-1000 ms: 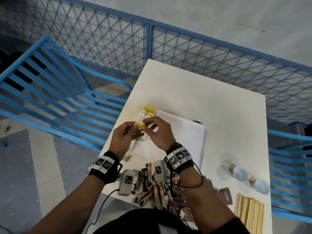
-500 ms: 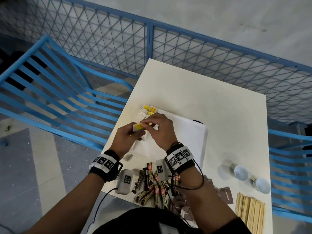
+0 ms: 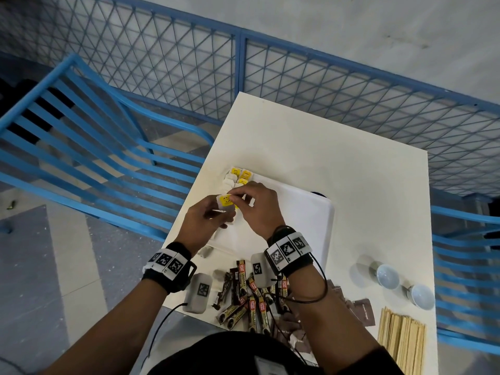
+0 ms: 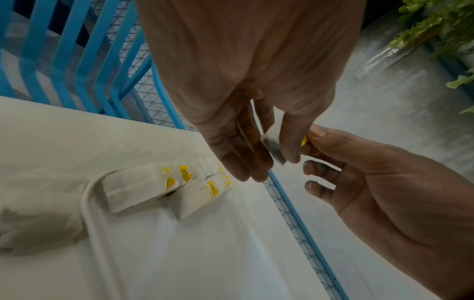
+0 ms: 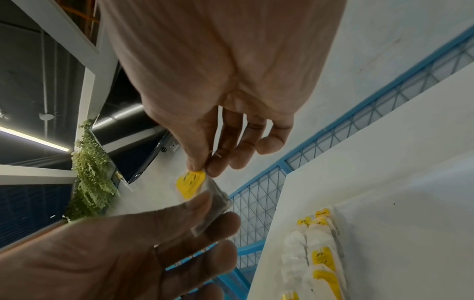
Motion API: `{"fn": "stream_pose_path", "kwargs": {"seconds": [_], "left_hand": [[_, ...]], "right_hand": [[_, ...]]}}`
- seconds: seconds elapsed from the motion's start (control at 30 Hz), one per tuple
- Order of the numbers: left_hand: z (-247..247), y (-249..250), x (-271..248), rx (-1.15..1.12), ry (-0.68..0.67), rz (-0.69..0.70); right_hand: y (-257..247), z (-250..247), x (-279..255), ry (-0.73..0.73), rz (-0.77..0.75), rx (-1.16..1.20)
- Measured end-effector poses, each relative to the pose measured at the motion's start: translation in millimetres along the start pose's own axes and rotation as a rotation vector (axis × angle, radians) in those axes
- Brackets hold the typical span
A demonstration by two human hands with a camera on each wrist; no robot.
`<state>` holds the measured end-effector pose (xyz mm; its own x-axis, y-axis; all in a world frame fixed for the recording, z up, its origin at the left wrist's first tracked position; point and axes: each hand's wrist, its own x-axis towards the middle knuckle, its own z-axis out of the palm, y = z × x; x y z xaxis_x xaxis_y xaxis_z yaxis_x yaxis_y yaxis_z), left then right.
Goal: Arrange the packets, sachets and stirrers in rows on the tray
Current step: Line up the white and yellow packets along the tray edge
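Right hand: thumb and forefinger pinch the yellow tag of a tea bag; the remaining fingers hang loosely curled. Left hand: thumb and fingers pinch the white pouch end of the same tea bag, held in the air over the near-left part of the tray, just short of the bags already laid.

Handling, as judged: the tea bag is very light, soft and limp, and its paper tears easily. The tag is a stiff grip point, but the pouch would dangle from it; supporting the pouch edge with the other hand, as here, keeps it flat for laying down. No squeezing force is needed.

Placed tea bags: they lie overlapping in two adjoining rows along the tray's left end. About five yellow tags show in the wrist views; the exact number cannot be told because of the overlap. One loose bag lies on the table just outside the tray rim.

Still on the table near the body: a pile of stick sachets, roughly ten, partly hidden by wrist gear; several brown packets, count uncertain; one bundle of wooden stirrers, too many to count; two small white cups.
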<state>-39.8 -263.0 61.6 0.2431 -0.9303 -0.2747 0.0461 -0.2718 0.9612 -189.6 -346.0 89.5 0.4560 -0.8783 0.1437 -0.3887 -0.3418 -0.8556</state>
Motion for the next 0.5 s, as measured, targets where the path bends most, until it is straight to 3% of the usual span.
{"fn": "stream_pose_path", "kwargs": {"seconds": [0.17, 0.5], "left_hand": [[-3.1, 0.0, 2.7, 0.007, -0.021, -0.059], [-7.5, 2.9, 2.3, -0.078, -0.102, -0.048]], "right_hand": [[0.7, 5.5, 2.0, 0.011, 0.010, 0.035], [-8.6, 14.5, 9.5, -0.071, 0.054, 0.094]]}}
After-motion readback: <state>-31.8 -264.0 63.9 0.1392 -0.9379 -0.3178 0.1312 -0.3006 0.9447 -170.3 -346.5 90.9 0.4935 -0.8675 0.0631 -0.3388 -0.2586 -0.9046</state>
